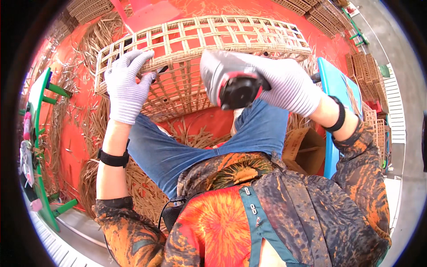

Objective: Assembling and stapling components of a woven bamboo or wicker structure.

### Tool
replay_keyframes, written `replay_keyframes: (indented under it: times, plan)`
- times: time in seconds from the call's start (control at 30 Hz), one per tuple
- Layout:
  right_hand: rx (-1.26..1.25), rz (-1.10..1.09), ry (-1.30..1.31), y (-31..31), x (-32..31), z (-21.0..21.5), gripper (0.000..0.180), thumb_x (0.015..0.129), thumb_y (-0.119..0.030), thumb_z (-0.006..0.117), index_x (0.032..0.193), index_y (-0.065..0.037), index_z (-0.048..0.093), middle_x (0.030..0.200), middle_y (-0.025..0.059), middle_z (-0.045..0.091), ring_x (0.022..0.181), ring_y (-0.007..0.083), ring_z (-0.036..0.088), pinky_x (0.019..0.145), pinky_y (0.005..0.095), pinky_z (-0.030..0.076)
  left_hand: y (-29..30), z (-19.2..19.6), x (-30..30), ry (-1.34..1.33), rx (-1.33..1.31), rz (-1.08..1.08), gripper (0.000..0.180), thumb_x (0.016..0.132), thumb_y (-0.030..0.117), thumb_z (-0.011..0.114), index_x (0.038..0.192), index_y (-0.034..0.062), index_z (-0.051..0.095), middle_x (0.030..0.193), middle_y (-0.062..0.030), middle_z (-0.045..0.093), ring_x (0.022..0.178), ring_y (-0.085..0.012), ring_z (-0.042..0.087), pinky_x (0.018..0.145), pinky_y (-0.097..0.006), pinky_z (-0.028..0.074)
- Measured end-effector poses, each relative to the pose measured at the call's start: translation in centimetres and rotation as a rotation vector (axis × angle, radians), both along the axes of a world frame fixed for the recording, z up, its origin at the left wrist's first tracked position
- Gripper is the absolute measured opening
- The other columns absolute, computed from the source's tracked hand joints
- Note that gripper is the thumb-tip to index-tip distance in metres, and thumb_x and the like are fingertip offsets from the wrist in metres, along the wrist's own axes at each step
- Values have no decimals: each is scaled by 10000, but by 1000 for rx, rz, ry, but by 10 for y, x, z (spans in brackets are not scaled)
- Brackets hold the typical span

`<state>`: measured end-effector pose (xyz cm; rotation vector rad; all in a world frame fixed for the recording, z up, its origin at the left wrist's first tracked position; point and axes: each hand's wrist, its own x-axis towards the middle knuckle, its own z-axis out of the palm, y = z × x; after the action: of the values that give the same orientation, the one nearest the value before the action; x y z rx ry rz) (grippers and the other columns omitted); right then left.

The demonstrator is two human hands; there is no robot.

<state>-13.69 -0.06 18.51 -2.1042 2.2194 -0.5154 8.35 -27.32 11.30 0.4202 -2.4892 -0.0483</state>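
the gloved left hand point(126, 84) is clamped on the rim of a woven rattan lattice basket point(209, 42). the gloved right hand point(289, 86) is closed around a grey and red power tool point(229, 80), held over the basket's near side above blue-jeaned knees point(178, 151).

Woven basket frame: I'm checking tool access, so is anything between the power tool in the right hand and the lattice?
Nothing visible. The right hand holds the grey power tool just in front of the woven basket frame, while the left hand grips the frame's left side.
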Motion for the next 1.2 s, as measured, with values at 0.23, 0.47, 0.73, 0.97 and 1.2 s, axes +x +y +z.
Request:
replay_keyframes:
  times: [0.23, 0.47, 0.73, 0.97, 1.2]
  plan:
    - [-223, 93, 53, -14, 37, -21, 515, 734, -177, 796, 1206, -76, 614, 986, 125, 708, 886, 300, 715, 763, 389, 587, 16, -2, -11, -32, -59, 134, 426, 763, 349, 805, 1160, 227, 712, 1063, -15, 701, 1036, -228, 642, 930, -426, 399]
    - [-113, 63, 143, -15, 45, -40, 513, 794, -217, 733, 1278, -128, 585, 782, 51, 640, 675, 216, 667, 603, 360, 545, 17, -4, -14, 45, -123, 110, 365, 784, 386, 784, 1108, 230, 724, 952, 7, 700, 929, -213, 654, 876, -403, 396]
    - [-148, 57, 201, -16, 46, -52, 493, 830, -212, 680, 1306, -142, 569, 745, 23, 609, 641, 192, 649, 571, 341, 529, 15, -7, -19, 80, -139, 83, 298, 802, 384, 772, 1054, 228, 737, 872, 25, 660, 856, -194, 622, 849, -415, 369]
    - [-154, 45, 244, -12, 48, -53, 488, 846, -190, 652, 1321, -143, 552, 751, 2, 584, 640, 168, 634, 565, 325, 518, 19, -8, -19, 51, -110, 112, 304, 794, 395, 772, 1055, 243, 739, 877, 29, 660, 868, -187, 619, 832, -417, 362]
    - [-166, 21, 204, -12, 48, -59, 566, 790, -229, 715, 1328, -154, 552, 759, 6, 586, 646, 185, 635, 552, 346, 512, 16, -8, -23, 86, -98, 80, 333, 794, 393, 770, 1086, 239, 723, 907, 24, 668, 896, -193, 628, 835, -413, 369]
